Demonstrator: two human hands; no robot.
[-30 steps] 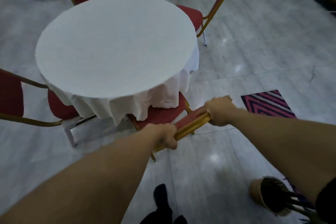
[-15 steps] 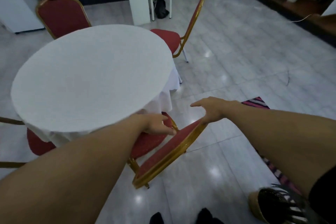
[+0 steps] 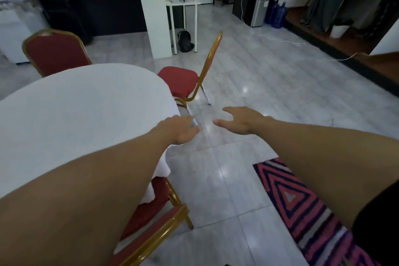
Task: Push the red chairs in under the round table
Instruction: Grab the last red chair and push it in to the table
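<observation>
Red chair (image 3: 183, 81) stands beyond both hands' empty fingers (image 3: 224, 111).

left hand (image 3: 180, 129): bare, small dark mark near the knuckles | right hand (image 3: 241, 122): bare, no rings or watch | forearms: bare, uncovered | black sleeve (image 3: 380, 229): edge at 4 o'clock of view, on the right upper arm

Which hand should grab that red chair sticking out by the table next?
Probably the right hand. It is open, empty, and reaches toward the side-on chair, whose gold backrest stands on that side. The left hand, also empty, hovers at the edge of the round table.
</observation>
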